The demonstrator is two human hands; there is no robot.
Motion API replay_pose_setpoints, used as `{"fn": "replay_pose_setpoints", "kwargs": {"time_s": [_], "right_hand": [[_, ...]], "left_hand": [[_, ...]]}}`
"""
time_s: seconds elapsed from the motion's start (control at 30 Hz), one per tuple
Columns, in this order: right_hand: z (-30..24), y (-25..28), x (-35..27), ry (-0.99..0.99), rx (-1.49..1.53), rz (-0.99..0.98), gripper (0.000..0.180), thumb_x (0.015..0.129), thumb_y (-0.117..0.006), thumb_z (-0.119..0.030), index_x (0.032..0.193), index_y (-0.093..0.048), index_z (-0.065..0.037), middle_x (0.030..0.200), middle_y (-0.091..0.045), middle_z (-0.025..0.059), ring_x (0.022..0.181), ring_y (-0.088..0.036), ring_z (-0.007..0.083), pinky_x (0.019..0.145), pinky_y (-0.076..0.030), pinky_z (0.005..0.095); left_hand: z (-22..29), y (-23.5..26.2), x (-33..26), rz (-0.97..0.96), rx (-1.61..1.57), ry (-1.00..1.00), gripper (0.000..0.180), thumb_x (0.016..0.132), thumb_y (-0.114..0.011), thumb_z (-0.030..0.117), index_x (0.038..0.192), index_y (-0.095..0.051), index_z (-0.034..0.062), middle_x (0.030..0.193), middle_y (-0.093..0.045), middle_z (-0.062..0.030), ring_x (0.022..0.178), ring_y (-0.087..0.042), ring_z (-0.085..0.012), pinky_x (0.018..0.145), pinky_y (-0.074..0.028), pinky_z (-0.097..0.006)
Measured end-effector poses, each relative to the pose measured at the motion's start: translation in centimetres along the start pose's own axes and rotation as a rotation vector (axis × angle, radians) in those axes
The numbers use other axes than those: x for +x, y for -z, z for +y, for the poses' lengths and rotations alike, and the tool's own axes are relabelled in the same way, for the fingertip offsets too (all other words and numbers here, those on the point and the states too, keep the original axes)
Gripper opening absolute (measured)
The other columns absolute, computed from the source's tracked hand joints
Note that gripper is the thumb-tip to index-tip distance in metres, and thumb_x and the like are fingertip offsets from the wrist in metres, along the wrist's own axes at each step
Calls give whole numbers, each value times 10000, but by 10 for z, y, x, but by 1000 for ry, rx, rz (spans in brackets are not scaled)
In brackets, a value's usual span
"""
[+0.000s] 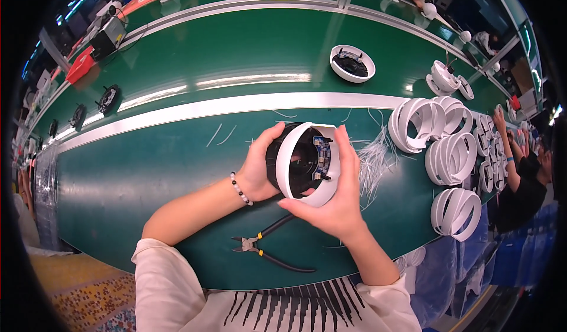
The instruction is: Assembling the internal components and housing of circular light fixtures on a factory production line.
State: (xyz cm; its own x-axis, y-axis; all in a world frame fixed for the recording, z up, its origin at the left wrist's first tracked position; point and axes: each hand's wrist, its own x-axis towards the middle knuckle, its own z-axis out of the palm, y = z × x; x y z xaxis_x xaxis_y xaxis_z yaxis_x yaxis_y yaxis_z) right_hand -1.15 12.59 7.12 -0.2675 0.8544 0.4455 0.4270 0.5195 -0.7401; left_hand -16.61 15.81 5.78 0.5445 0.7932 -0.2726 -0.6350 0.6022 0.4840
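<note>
Both hands are raised over the green table (pixel 177 214), closed on one assembly. My left hand (pixel 257 165), with a beaded bracelet at the wrist, grips the black round part (pixel 273 160) from the left side. My right hand (pixel 339 211) holds the white ring (pixel 284 169) around that part, thumb at the lower rim and fingers along the right side. Inside the ring show a dark round centre and a blue circuit board (pixel 323 155). Below my hands lie cutting pliers (pixel 248 244) with dark handles, their jaws to the left.
Thin white strips (pixel 373 163) lie heaped right of my hands. Stacked white rings (pixel 452 158) line the table's right end. Beyond the pale ledge, a conveyor (pixel 236 54) carries a white-ringed unit (pixel 352 64) and black round parts (pixel 108 98). Another person's arm (pixel 509 155) shows at right.
</note>
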Motion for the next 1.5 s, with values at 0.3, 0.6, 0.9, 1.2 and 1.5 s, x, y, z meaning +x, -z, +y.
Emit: {"fn": "replay_pose_setpoints", "kwargs": {"time_s": [0.3,0.6,0.9,1.2,1.5], "right_hand": [[-2,-4,9,146,-176,-35,1160,453,-816,-384,1306,-141,20,1251,-275,218,1145,-295,332,942,-281,409],[3,-7,15,162,-181,-66,1176,424,-814,-385,1305,-151,22,1278,-275,200,1165,-283,347,950,-268,429],[6,-5,25,151,-153,-108,1181,393,-809,-423,1299,-180,1,1261,-305,204,1142,-325,346,942,-278,425],[7,-35,10,-16,-126,54,1118,469,-763,-415,1297,-155,27,1267,-289,217,1113,-312,372,914,-281,452],[10,-25,15,263,-182,94,887,560,-764,-287,1266,-283,-50,1327,-251,194,1221,-216,398,984,-180,497]], "left_hand": [[0,2,-3,-71,74,-40,628,852,-236,565,1215,-412,83,1176,-473,-90,1064,-471,-217,921,-377,-368],[3,6,-4,-136,45,-54,715,796,-281,645,1227,-395,86,1188,-463,-89,1076,-463,-212,925,-378,-372],[2,17,-8,-145,165,-170,593,798,-454,474,1223,-382,66,1179,-467,-113,1057,-480,-220,914,-391,-382],[-11,17,-7,29,7,-225,488,743,-455,331,1128,-458,31,1078,-525,-127,965,-526,-234,856,-425,-366],[15,-5,0,-12,-41,-246,527,820,-356,459,1129,-471,48,1087,-534,-113,966,-539,-240,861,-440,-376]]}}
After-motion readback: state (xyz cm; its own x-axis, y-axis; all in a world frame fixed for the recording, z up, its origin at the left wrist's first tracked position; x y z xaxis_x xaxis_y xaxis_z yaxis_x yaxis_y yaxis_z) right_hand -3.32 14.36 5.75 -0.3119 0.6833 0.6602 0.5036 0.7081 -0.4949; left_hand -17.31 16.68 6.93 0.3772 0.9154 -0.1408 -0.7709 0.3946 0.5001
